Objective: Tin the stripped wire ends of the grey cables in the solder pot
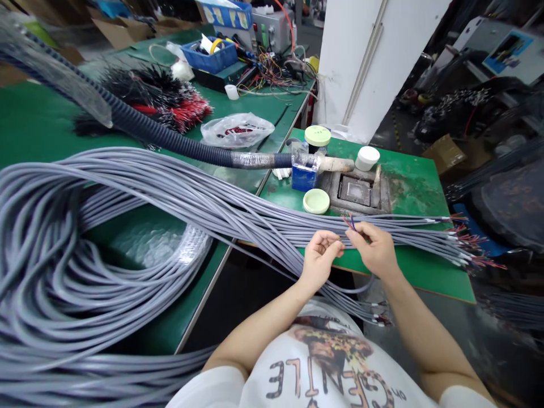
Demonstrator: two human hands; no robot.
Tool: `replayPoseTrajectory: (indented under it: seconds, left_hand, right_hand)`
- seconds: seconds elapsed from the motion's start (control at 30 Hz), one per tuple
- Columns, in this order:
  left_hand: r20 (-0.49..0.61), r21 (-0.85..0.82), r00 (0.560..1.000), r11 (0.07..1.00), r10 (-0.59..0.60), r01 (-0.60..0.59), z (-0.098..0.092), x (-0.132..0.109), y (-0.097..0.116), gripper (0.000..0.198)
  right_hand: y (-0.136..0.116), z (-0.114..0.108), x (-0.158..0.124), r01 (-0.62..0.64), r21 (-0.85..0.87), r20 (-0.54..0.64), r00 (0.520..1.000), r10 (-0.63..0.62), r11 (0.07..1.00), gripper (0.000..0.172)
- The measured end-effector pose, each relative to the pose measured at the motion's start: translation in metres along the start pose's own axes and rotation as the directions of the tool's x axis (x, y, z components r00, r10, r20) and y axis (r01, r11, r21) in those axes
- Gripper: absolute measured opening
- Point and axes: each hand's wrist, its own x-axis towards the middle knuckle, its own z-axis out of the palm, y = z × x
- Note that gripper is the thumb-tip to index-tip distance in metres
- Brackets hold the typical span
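Right hand: thumb and fingers of the right hand (376,247) are pinched together on a tuft of thin coloured wires (350,221), above the smaller table (429,277).
Left hand: the left hand (318,258) is just beside, fingers curled and thumb near them; cannot tell whether it grips anything.
Grey cables: smooth, round, matte grey cables (204,190), too many to count, looped in a thick coil on the larger table (38,116) and running across to the smaller one.
Cable ends: a fan of frayed, mostly reddish stripped ends (471,243) at the far right.
Hose: one ribbed, dark hose (187,150), patched with clear film, its pale nozzle above one glossy blue box (303,177).
Round containers: one white tub (367,158), one dark jar with a pale green lid (317,136), one shallow pale green dish (316,202).
Block: one squarish, stained block (335,198) with a square recess.
Bag: one crumpled, translucent plastic bag (238,130).
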Motion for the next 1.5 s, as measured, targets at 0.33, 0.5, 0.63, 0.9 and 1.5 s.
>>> replayPoseTrajectory:
  seconds: [0.33, 0.5, 0.63, 0.9, 1.5]
  left_hand:
    - [0.256, 0.795, 0.854, 0.404, 0.453, -0.453, -0.052, 0.023, 0.012, 0.017]
    - [0.339, 0.798, 0.827, 0.329, 0.449, -0.506, -0.050, 0.025, 0.008, 0.015]
    - [0.361, 0.782, 0.810, 0.323, 0.461, -0.533, -0.051, 0.026, 0.006, 0.014]
    - [0.386, 0.769, 0.785, 0.301, 0.485, -0.564, -0.052, 0.027, 0.005, 0.014]
    - [0.379, 0.767, 0.799, 0.325, 0.466, -0.553, -0.053, 0.025, 0.006, 0.015]
  right_hand:
    - [0.004, 0.023, 0.122, 0.181, -0.337, 0.208, 0.971, -0.114, 0.924, 0.029]
    - [0.019, 0.048, 0.153, 0.336, -0.553, 0.346, 0.925, -0.156, 0.762, 0.025]
    - [0.026, 0.055, 0.157, 0.421, -0.632, 0.452, 0.882, -0.132, 0.651, 0.025]
    - [0.027, 0.062, 0.156, 0.451, -0.692, 0.496, 0.864, -0.083, 0.564, 0.027]
    - [0.093, -0.035, 0.164, 0.397, -0.780, 0.356, 0.917, -0.178, 0.484, 0.029]
